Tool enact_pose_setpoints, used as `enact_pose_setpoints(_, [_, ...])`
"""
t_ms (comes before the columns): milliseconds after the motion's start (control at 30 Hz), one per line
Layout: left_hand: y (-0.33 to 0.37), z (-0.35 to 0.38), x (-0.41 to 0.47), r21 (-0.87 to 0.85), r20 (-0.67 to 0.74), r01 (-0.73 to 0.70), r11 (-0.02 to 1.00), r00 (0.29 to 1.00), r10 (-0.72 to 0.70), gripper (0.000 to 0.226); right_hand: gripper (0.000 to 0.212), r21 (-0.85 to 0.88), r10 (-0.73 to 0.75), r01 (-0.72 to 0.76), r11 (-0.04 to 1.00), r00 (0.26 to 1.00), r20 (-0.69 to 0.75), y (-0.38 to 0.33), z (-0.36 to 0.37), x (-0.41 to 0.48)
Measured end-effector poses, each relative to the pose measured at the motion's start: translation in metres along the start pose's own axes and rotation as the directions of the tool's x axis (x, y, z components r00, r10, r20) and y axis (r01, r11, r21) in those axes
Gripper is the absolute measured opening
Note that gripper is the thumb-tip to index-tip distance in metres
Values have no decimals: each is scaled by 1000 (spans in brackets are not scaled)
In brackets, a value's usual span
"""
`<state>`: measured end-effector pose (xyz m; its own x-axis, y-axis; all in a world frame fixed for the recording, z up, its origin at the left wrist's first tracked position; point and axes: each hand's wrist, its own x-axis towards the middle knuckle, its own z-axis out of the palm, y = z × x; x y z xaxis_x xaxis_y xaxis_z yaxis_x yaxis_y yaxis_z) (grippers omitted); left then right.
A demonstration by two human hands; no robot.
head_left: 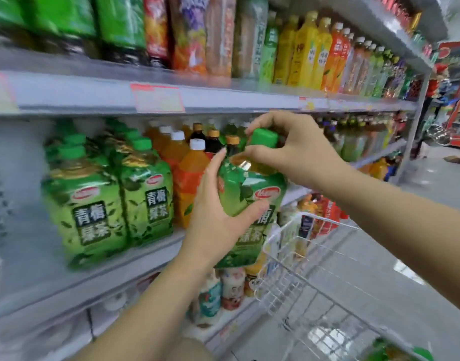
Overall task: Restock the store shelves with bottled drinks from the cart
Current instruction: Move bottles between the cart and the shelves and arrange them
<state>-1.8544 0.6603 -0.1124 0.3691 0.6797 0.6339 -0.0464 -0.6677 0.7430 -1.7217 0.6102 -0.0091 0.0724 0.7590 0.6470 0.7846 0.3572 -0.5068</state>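
**Green tea bottle held in both hands at the shelf front**

The green tea bottle (249,194) is off the shelf, upright with a slight lean, and held between the two hands. The left hand (218,212) grips its body from the left. The thumb lies curled across the front label and the fingers reach up along the side. The right hand (294,147) comes in from the right and pinches the top of the bottle. Its fingers arch over the green cap (265,138) and its thumb presses on the shoulder just below.

Large characters on the bottle's label are partly covered by the left thumb, leaving 梅 and 绿茶 showing. Above them sits a red oval logo too blurred to read.

Left of the bottle, two matching green bottles (91,212) stand on the shelf (93,277) and show the full wording 青梅绿茶 under the same red oval. Between them and the held bottle stand orange drink bottles (190,178) with white caps. Up and to the left of the bottle, a pink price tag (158,99) hangs on the shelf edge, its print smeared. Below and to the right of the bottle is the white wire cart (309,282), and what seems to be another green cap shows at its near end.
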Motion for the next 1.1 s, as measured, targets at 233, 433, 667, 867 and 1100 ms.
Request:
enact_pose_setpoints(233, [-2, -80, -42, 162, -403, 92, 982, 915, -20, 80, 21, 305, -218, 151, 940, 955, 201, -52, 86, 21])
enact_pose_setpoints(433, [5, -131, -68, 429, -613, 231, 873, 784, 94, 81, 24, 358, -251, 130, 925, 915, 317, -54, 137, 35])
enact_pose_setpoints(667, [-5, -154, -65, 513, -719, 348, 785, 673, 172, 82, 58, -271, -337, 495, 825, 818, 467, -46, 192, 41])
enact_pose_setpoints(867, [-28, -159, -62, 483, -762, 407, 775, 631, 143, 81, 61, -353, -423, 560, 749, 815, 397, -38, 201, 44])
enact_pose_setpoints(1100, [-43, -174, -39, 431, -842, 488, 759, 521, 142, 83, 64, -344, -425, 560, 754, 815, 395, -35, 204, 43])
